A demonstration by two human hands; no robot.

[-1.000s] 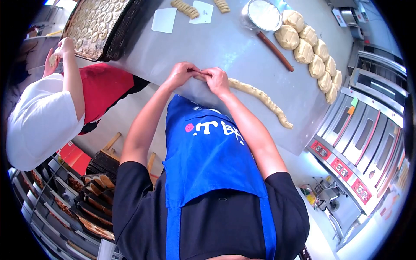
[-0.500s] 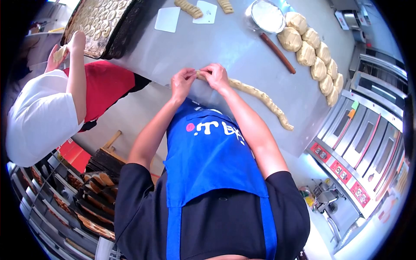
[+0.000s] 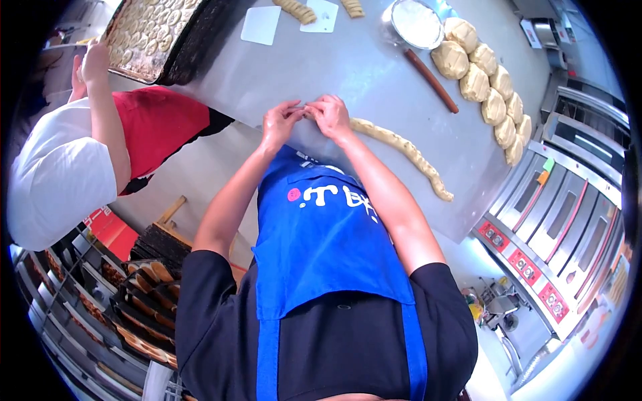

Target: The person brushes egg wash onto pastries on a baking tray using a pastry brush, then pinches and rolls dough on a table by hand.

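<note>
A long, pale dough rope (image 3: pixel 401 146), speckled with darker bits, lies in a curve on the steel worktable (image 3: pixel 267 73). Its near left end runs under my right hand (image 3: pixel 330 119), whose fingers are closed in a pinch on it. My left hand (image 3: pixel 279 125) sits just to the left, thumb and fingers pinched together at the rope's tip. The fingertips of both hands almost meet, so most of that tip is hidden. The rope's far end rests free at the right.
Beyond the rope lie a wooden rolling pin (image 3: pixel 431 81), a bowl of white powder (image 3: pixel 416 23) and several dough balls (image 3: pixel 493 107). White scrapers (image 3: pixel 260 25) are at the back. On the left, a co-worker (image 3: pixel 63 180) stands by a tray of dough pieces (image 3: pixel 140 70). Ovens (image 3: pixel 552 234) stand right.
My hands have shifted slightly, and less of the dough tip shows between them. The dough piece in the co-worker's hands is no longer visible; those hands have moved up and left.
</note>
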